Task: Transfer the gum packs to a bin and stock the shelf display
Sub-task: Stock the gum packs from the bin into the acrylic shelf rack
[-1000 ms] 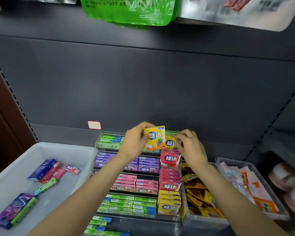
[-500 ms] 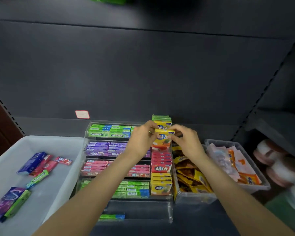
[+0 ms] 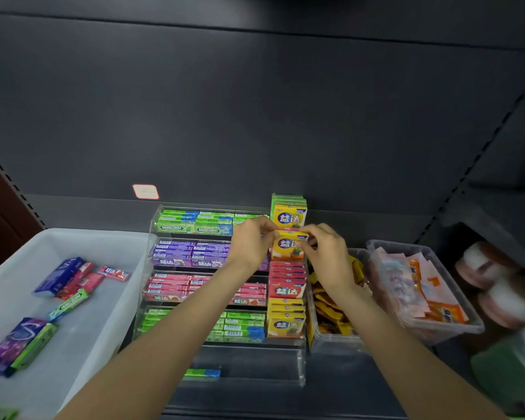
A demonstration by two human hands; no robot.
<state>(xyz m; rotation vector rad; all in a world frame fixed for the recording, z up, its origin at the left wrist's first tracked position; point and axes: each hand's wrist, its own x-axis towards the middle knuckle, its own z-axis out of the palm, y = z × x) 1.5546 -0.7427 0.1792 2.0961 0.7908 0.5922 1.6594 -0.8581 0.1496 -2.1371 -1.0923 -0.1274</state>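
While both hands pinch a yellow pack (image 3: 288, 246), the rack (image 3: 212, 268) holds gum rows.
Left hand (image 3: 250, 244) and right hand (image 3: 326, 253) grip it; left of them, the bin (image 3: 82, 322) holds loose packs, perhaps eight.

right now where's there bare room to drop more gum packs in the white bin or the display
The white bin has bare floor along its right side, between the loose packs and its right wall. The clear display's bottom tier is bare right of one green pack. The upper tiers are packed, and both hands crowd the yellow pack.
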